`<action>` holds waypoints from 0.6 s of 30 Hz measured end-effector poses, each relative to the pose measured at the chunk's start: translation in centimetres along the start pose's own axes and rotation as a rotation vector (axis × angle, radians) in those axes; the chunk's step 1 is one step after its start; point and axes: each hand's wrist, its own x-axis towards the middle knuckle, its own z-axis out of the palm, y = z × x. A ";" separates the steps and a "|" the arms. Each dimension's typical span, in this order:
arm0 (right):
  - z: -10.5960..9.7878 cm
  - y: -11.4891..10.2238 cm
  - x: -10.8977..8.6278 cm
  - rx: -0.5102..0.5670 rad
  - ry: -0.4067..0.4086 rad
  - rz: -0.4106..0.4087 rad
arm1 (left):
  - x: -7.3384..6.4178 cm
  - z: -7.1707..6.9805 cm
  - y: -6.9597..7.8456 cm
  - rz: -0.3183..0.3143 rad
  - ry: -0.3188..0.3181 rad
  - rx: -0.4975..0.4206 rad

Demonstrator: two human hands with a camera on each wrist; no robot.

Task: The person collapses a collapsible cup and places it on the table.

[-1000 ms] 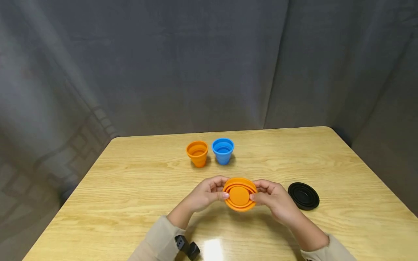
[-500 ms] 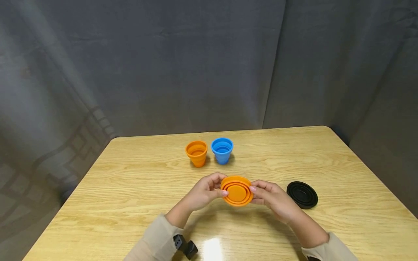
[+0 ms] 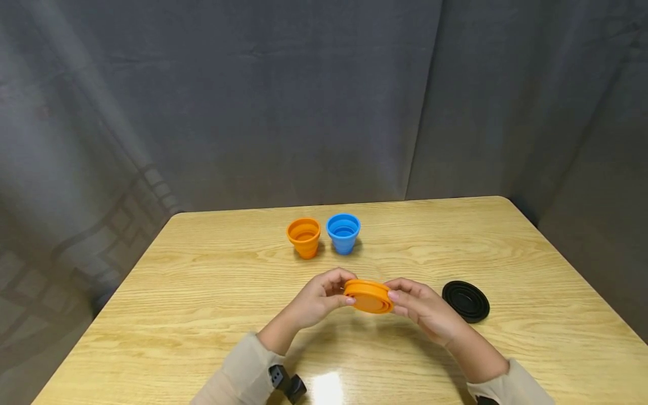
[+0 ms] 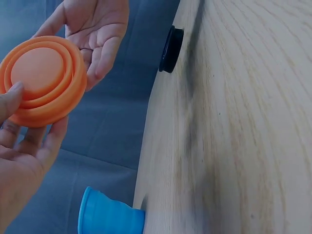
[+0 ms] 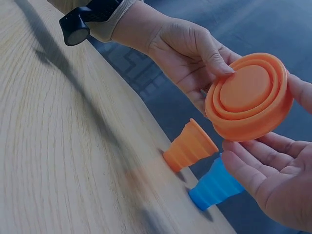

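A collapsible orange cup, folded flat into rings, is held above the table between both hands. My left hand grips its left edge, the thumb on the ringed face and the fingers behind. My right hand pinches the right edge, its thumb at the rim. In the left wrist view, the folded cup shows its round flat base and rings. From the right wrist view, the left thumb lies on the face of the folded cup, while the right fingers support it from below.
An expanded orange cup and an expanded blue cup stand side by side farther back on the wooden table. A flattened black collapsible cup lies to the right of my right hand. Grey curtains hang beyond the table.
The folded orange cup has tipped so its ringed face points lower and more of its side shows. My right thumb has moved from the face to the rim. The other cups stay put.
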 end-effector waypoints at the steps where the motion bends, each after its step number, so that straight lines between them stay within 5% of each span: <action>1: 0.0 0.0 0.0 0.001 -0.005 0.003 | 0.0 0.0 -0.1 0.005 -0.001 -0.001; 12: 0.5 0.7 0.0 0.164 -0.100 0.030 | -0.1 -0.3 -0.7 0.056 -0.046 -0.039; 18: 0.8 0.8 0.1 0.124 -0.023 0.071 | 0.3 -0.6 -1.0 0.008 -0.066 -0.053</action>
